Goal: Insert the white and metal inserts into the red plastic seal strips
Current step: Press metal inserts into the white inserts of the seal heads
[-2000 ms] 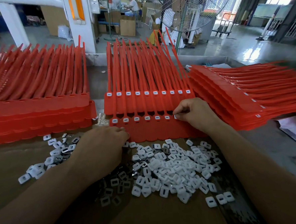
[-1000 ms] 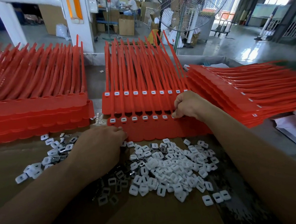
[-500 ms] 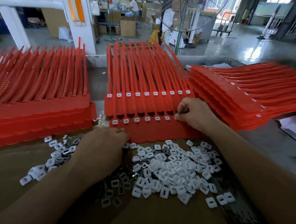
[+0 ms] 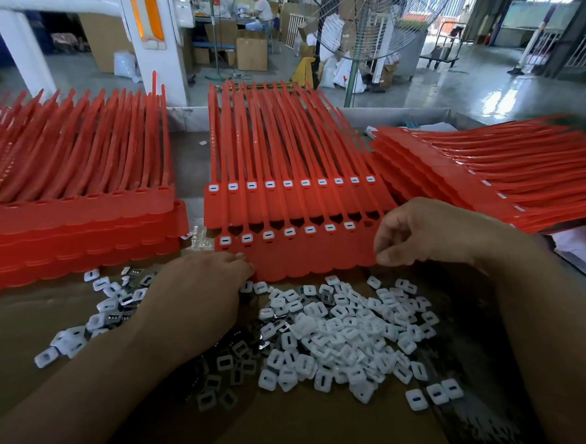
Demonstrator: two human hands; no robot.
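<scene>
One strip [image 4: 307, 255] between left hand [image 4: 200, 296], right hand [image 4: 433, 234]

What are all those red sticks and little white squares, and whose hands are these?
Those are a person's two bare hands; there is no machine here. The picture comes from a camera worn on the person's head, looking down at the work. The left hand is at the near corner of a sheet of red seal strips. The right hand has curled fingers at the sheet's other end. I cannot see whether either hand holds a piece. The little white inserts lie heaped on brown cardboard. Each one gets pushed into a slot on a strip. The front row has white pieces in most slots, but its right end is not filled yet. More red stacks lie on both sides.
</scene>
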